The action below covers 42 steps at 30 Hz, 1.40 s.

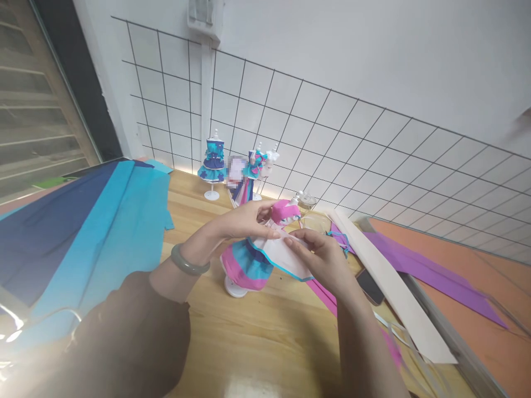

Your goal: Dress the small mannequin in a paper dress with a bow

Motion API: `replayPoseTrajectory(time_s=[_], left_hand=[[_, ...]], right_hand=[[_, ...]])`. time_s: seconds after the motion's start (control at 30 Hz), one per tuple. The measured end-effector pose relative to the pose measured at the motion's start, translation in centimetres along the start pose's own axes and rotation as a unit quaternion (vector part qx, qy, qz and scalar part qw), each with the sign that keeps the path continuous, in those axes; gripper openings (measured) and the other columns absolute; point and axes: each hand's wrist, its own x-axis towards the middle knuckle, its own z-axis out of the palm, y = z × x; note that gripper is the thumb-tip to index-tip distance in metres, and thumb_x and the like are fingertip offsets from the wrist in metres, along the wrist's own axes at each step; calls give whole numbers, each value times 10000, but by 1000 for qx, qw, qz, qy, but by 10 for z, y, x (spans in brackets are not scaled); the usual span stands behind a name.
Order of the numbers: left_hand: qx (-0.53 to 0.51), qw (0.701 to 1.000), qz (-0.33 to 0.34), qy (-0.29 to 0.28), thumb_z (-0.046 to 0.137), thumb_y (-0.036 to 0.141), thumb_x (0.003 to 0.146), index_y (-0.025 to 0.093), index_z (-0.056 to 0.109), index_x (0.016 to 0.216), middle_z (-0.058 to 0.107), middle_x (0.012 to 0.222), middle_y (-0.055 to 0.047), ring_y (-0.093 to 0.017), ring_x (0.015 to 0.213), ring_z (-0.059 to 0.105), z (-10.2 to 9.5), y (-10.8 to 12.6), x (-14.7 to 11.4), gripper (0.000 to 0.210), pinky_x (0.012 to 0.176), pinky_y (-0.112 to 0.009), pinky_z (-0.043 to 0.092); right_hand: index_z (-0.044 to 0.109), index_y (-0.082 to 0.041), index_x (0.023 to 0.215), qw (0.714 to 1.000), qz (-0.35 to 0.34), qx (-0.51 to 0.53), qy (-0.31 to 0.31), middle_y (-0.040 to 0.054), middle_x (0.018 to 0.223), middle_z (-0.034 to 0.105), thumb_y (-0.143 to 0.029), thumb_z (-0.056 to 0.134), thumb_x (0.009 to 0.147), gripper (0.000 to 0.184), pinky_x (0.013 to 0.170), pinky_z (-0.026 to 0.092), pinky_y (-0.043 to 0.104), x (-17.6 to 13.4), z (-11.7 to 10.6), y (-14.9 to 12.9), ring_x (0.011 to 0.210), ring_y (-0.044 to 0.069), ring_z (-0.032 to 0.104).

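Observation:
A small white doll dress form (pixel 236 288) stands tilted in the picture, dressed in a pink bodice (pixel 286 210) and a skirt (pixel 249 264) banded in pink and blue. Across its front lies a white cloth piece with a turquoise edge (pixel 286 260). My left hand (pixel 253 220), with a bangle on the wrist, pinches the top of this white cloth near the waist. Close beside it, my right hand (pixel 319 251) pinches the same cloth between thumb and fingers. The fingertips of both hands partly cover the waist.
Behind stand a dress form in a blue tiered dress (pixel 214 160) and another in a turquoise and pink dress (pixel 256 166). Blue fabric (pixel 136 221) covers the left side. White fabric (pixel 394 287), purple fabric (pixel 435 279) and a dark phone (pixel 370 286) lie right. A wire grid (pixel 298 116) lines the wall.

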Motion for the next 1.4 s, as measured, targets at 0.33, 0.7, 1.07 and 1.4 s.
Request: replayPoseTrajectory(time_s=[0.33,0.7,1.07,1.4], left_hand=[[9,1000,1,-6,645,246,747,202,574,1137,610,1038,-67,-196,1021,549,7,9,-4,399,850,-330,449],[-1,1000,-10,-20,685,265,719,228,533,1219,611,1123,-89,-213,1076,554,3,5,-2,523,872,-352,459],[0,1000,-17,-19,646,242,761,237,541,1207,613,1137,-70,-205,1078,556,5,5,-3,458,855,-317,458],[5,999,-36,-16,648,277,753,191,597,1113,620,1128,-81,-213,1074,559,6,7,-5,373,865,-323,467]], right_hand=[[688,-211,829,1000,-2,0,-2,18,746,678,-399,541,839,239,556,422,244,-1,0,-2,654,157,584],[681,-203,816,1000,19,2,6,13,704,664,-397,560,824,229,494,388,231,-1,1,-2,606,145,567],[680,-209,867,999,1,44,-28,25,801,678,-401,533,849,242,577,416,244,-2,0,-2,695,157,578],[684,-204,832,996,41,74,-5,44,852,688,-422,591,803,239,601,453,271,-1,1,7,714,177,592]])
